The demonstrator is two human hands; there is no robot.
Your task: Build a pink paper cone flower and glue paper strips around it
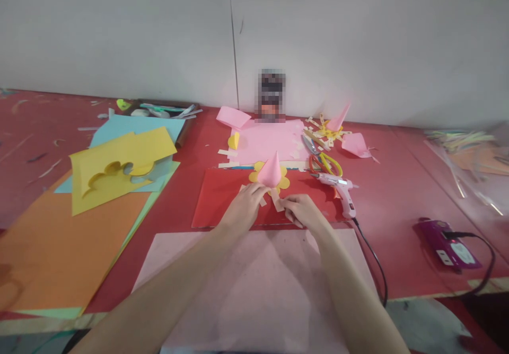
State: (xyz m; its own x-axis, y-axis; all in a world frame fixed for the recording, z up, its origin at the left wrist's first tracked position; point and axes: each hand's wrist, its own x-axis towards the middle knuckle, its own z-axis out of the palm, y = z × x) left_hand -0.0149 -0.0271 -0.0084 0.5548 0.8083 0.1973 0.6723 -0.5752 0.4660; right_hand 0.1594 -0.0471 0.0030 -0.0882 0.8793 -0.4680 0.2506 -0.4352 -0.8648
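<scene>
- In the head view, your left hand reaches to the near side of the pink paper cone, its fingers bent over the edge of the yellow flower cutout; you can't quite tell from here whether they grip or only press.
- Your right hand has its thumb and forefinger drawn together on a pale strip that slants down from the flower's near edge.
- The cone stands point up on the yellow flower cutout, over the red board in front of you.
- Nearer to you lies a wide pale pink board.
- Just right of the red board's far corner you have a pink glue gun, with scissors behind it.
- Beyond the red board lies a pink sheet; to its right, a second pink cone leans on a yellow piece with pale strips around it.
- On your left, a yellow sheet with a scalloped cutout overlaps blue and orange sheets.
- At far right sits a purple power box with a black cable plugged in.
</scene>
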